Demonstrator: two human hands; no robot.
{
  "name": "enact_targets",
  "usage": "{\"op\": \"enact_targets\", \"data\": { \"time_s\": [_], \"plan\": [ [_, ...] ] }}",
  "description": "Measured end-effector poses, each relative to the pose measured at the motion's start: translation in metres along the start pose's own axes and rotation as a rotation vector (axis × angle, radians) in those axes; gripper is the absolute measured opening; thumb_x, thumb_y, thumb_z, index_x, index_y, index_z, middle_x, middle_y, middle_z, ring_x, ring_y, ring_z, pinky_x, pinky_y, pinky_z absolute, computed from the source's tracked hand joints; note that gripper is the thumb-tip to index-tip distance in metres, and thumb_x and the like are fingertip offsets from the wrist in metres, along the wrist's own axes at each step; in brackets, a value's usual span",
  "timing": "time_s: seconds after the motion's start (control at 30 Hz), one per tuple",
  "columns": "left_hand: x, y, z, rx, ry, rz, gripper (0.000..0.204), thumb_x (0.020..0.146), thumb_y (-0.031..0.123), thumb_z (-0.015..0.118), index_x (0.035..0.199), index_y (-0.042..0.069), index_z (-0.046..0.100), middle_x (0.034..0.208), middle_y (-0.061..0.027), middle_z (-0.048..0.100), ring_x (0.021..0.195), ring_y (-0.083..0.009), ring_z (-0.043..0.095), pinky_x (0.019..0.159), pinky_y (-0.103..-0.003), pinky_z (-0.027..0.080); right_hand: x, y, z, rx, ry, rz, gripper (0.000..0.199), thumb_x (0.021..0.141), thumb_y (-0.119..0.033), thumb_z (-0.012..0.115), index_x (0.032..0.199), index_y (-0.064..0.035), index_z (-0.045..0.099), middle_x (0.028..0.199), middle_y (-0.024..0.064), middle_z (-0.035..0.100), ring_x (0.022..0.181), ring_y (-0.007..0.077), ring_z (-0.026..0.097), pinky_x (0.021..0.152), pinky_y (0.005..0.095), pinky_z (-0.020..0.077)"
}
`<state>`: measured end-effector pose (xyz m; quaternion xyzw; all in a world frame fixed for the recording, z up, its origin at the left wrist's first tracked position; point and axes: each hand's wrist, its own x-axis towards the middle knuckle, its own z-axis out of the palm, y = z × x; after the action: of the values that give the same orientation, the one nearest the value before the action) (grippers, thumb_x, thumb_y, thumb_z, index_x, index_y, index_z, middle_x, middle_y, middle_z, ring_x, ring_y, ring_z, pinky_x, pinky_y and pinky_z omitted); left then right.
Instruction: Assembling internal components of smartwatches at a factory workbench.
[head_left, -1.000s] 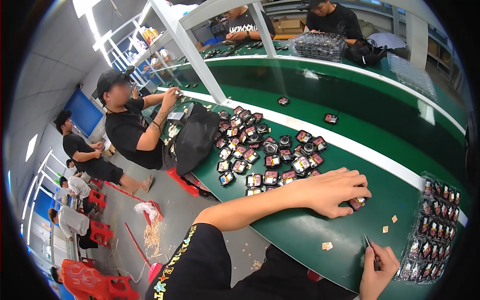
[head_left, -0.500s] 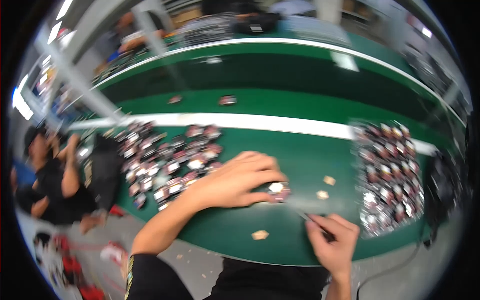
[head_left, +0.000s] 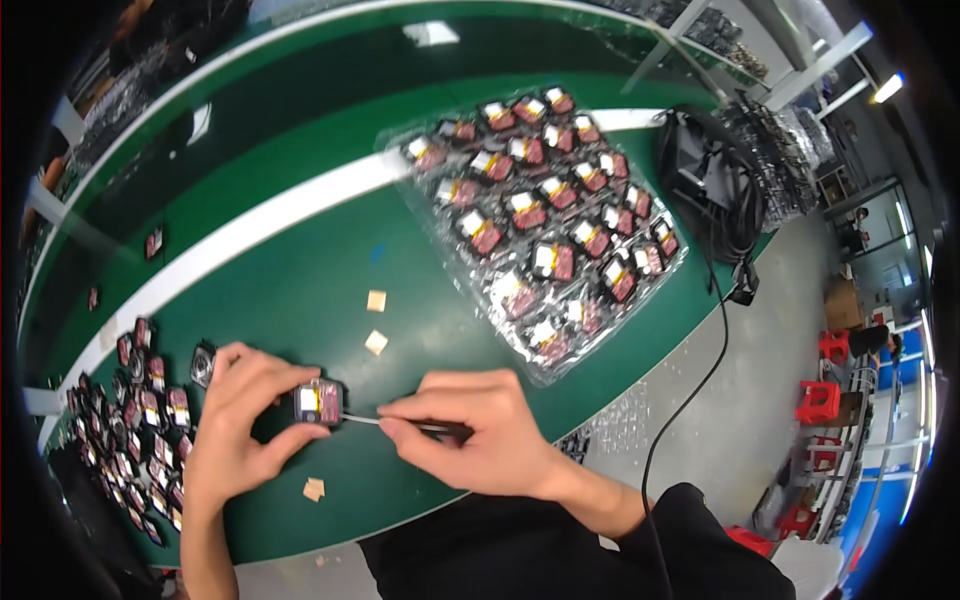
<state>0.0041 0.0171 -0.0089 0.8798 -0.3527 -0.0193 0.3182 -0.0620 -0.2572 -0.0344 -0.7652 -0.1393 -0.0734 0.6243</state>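
My left hand (head_left: pixel 240 420) pinches a small square black electronic module (head_left: pixel 318 401) between thumb and finger on the green table. Its upper face shows a white patch, a yellow strip and a reddish part. My right hand (head_left: pixel 475 430) is closed around a thin dark-handled tool (head_left: pixel 430 428). The tool's slim silver tip reaches the module's right edge; whether it touches is hard to tell. Small tan squares (head_left: pixel 376 343) lie beyond the tool, and more tan pieces (head_left: pixel 314 489) lie nearer me, below the module.
A clear plastic tray (head_left: pixel 455 265) with rows of similar modules stands at the back right. Many loose modules (head_left: pixel 150 405) are heaped at the left. A black bundle with cable (head_left: pixel 710 180) sits at the table's right end. A white strip (head_left: pixel 270 215) runs behind the work area.
The view has swung right, so the tray now appears nearer the middle. The tool's tip has come closer to the module, which my left hand still holds.
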Motion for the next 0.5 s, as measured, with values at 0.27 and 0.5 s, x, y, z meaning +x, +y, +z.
{"op": "enact_targets", "data": {
  "time_s": [0.27,0.5],
  "plan": [
    [0.005,-0.014,0.014,-0.047,-0.008,0.095,0.059,0.073,0.035,0.098,0.119,0.002,0.08,0.097,-0.0081,0.071,0.089,-0.0273,0.065,0.099,-0.044,0.041,0.003,0.0,-0.013,-0.058,-0.073,0.149,0.018,0.083,0.005,0.083,0.1,0.0018,0.084,0.07,0.0016,0.065,0.053,0.0028,0.052,0.049,0.0243,0.0354],
    [-0.001,-0.018,0.014,-0.041,-0.025,0.088,0.059,0.071,0.035,0.098,0.117,0.001,0.082,0.097,-0.0075,0.073,0.088,-0.0255,0.064,0.097,-0.042,0.041,0.007,0.007,0.002,-0.213,-0.045,0.001,0.02,0.083,0.008,0.082,0.101,0.0025,0.084,0.07,0.0034,0.066,0.05,0.0057,0.052,0.046,0.0248,0.0358]
  ]
}}
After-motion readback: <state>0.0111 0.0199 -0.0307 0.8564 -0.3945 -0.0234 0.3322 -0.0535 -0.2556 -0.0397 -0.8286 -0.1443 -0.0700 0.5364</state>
